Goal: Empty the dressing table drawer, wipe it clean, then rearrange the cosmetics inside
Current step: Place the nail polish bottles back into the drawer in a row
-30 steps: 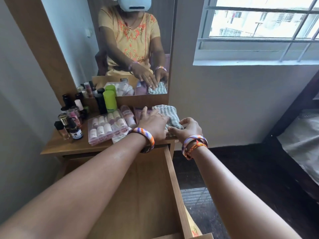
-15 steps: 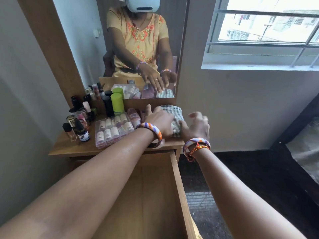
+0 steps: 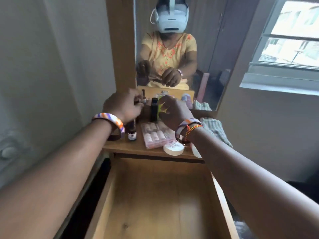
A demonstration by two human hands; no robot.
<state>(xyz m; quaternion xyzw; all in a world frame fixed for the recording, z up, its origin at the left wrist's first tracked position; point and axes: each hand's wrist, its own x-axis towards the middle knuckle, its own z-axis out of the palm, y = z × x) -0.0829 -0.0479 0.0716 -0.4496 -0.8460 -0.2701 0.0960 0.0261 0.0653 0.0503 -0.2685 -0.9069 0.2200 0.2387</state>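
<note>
Drawer [image 3: 160, 204]: pulled out below the desk's front edge, wooden floor bare and in full view.

Desk [image 3: 124, 147]: small wooden top set against a mirror [image 3: 181, 49].

Left hand [image 3: 123, 107]: over the desk's back left corner, fingers curled among small dark bottles; the picture is blurred, so whether it grips one cannot be told. A striped bangle sits on the wrist.

Right hand [image 3: 174, 111]: near the back edge at centre, fingers wrapped round a green bottle [image 3: 162, 107], of which only slivers show between the fingers. Bangle and threads on the wrist.

Black bottle [image 3: 154, 109]: upright, just left of the green one.

Small dark bottle [image 3: 132, 133]: upright near the left edge, beside the left wrist.

Clear case of pink and white tubes [image 3: 156, 135]: flat at the middle of the desk, reaching toward the front edge.

White round tin [image 3: 174, 149]: at the front edge, touching the case's right corner.

Checked cloth [image 3: 215, 130]: folded at the right edge, partly under the right forearm.
</note>
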